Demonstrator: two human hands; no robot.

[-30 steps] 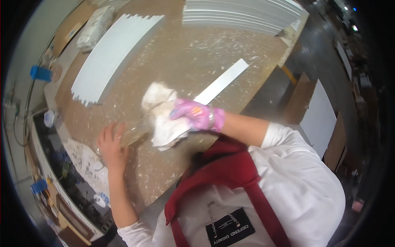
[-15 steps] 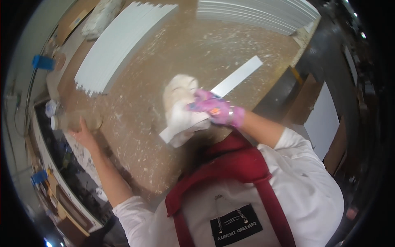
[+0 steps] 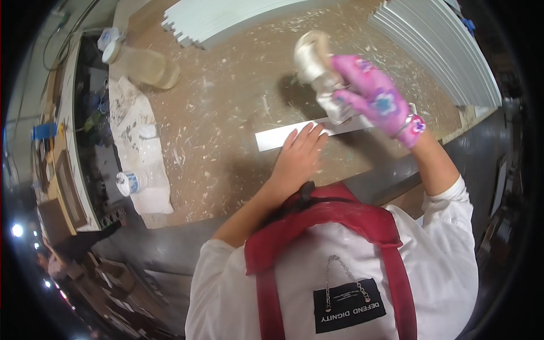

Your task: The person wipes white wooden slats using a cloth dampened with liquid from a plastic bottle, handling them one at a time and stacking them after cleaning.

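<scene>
Head view: a person's two hands are at work over a brown table (image 3: 226, 107) speckled with white flecks. A flat, narrow white strip (image 3: 271, 139) lies near the front edge of the table, running roughly crosswise, its right part rising a little toward the far side. The bare left hand (image 3: 300, 152) rests on the strip left of its middle, palm down, fingers spread slightly and laid over the white face rather than curled round it. The right hand (image 3: 377, 93), in a pink glove with flower prints, is clamped on a crumpled off-white cloth (image 3: 311, 62), which bunches out beyond the fingers. The lower end of the cloth overlaps the strip in this view; whether it actually touches is hard to tell, as that part is blurred. The two hands are apart, the right one farther from the body.

At the far left of the table is a clear jar (image 3: 148, 67) with a white lid and pale yellowish contents. Nearer the person, a stained pale sheet (image 3: 153, 198) lies along the left edge, with a small blue-and-white container (image 3: 129, 184) at it. White stacks stand at the far side (image 3: 238, 22) and on the right (image 3: 436, 51).
</scene>
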